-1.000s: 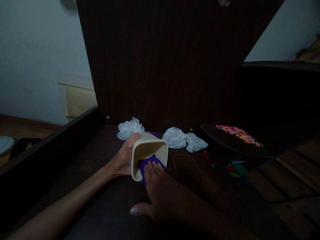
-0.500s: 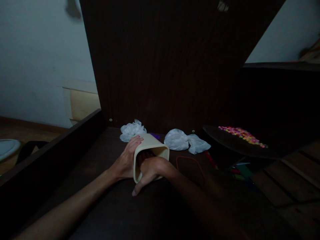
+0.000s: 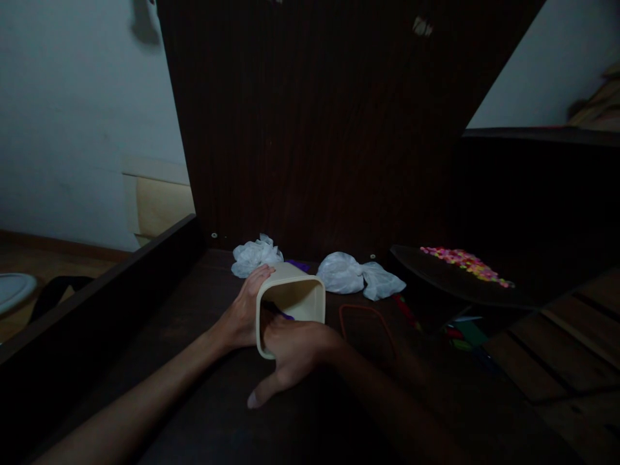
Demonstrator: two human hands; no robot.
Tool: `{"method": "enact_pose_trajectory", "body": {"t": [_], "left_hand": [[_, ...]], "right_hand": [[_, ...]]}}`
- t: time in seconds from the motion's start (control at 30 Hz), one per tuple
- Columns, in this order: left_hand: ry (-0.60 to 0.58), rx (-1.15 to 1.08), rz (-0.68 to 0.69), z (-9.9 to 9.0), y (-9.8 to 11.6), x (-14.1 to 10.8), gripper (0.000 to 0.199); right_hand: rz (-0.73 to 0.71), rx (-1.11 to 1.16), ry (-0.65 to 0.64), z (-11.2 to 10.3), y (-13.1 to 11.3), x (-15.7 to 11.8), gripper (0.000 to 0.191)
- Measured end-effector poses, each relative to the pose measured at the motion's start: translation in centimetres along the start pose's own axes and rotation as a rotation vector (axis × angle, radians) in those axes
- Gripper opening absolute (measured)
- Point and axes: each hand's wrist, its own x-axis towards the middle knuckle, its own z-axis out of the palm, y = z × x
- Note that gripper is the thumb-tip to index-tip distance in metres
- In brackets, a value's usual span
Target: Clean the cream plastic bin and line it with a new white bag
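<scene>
A cream plastic container (image 3: 290, 272) lies on its side on the dark wooden surface, its open mouth facing me. My left hand (image 3: 243, 316) is closed around its left side, fingers over the top. My right hand (image 3: 298, 349) reaches into the mouth at the lower left, its thumb stretched out below the rim. Its fingertips are hidden inside. Beside those fingers, within the container, a small purple piece (image 3: 287, 316) shows; what it is I cannot make out. An orange-brown loop (image 3: 365, 307) lies to the right of the container.
Behind the container are two white knotted plastic bags (image 3: 256, 255) and something purple (image 3: 299, 265). To the right, a dark tilted board (image 3: 426, 278) carries many small colourful pieces (image 3: 467, 263). A low dark side wall (image 3: 121, 278) runs along the left; a tall dark panel (image 3: 310, 129) stands behind.
My right hand has drawn slightly toward me and downward, so more of the container's inside and the purple piece now show. My left hand keeps its hold.
</scene>
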Motion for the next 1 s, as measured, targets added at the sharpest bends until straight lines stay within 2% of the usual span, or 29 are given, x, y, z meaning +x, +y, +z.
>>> {"method": "enact_pose_trajectory", "body": {"t": [0.1, 0.23, 0.37, 0.5, 0.63, 0.7, 0.77, 0.9, 1.0], "left_hand": [[0.000, -0.008, -0.029, -0.1, -0.1, 0.0, 0.108], [-0.019, -0.053, -0.060, -0.2, -0.1, 0.1, 0.114], [-0.051, -0.064, -0.062, -0.4, 0.4, 0.5, 0.123], [-0.063, -0.053, -0.039, -0.4, 0.9, 0.9, 0.122], [-0.070, -0.032, -0.043, -0.3, 1.1, 0.8, 0.117], [-0.062, -0.028, -0.025, -0.3, 1.0, 0.6, 0.118], [-0.069, -0.031, -0.001, -0.3, 0.9, 0.4, 0.115], [-0.073, -0.045, 0.033, -0.2, 1.0, 0.2, 0.110], [-0.070, -0.049, 0.032, -0.1, 1.1, 0.2, 0.112]], "right_hand": [[0.020, 0.058, 0.016, 0.8, -0.7, -2.4, 0.127], [0.004, 0.116, 0.073, 1.4, -1.5, -5.3, 0.122], [0.213, 0.123, -0.009, 0.7, -2.2, -6.4, 0.123], [0.324, 0.042, -0.043, 0.1, -1.7, -4.9, 0.130], [0.327, -0.061, -0.117, -0.1, -0.1, -1.4, 0.135], [0.297, -0.100, -0.114, -0.3, 0.7, 0.4, 0.133], [0.267, -0.120, -0.160, -0.3, 1.3, 1.8, 0.123], [0.259, -0.110, -0.362, 0.1, 1.8, 3.2, 0.087], [0.227, -0.104, -0.314, 0.3, 1.6, 3.0, 0.075]]}}
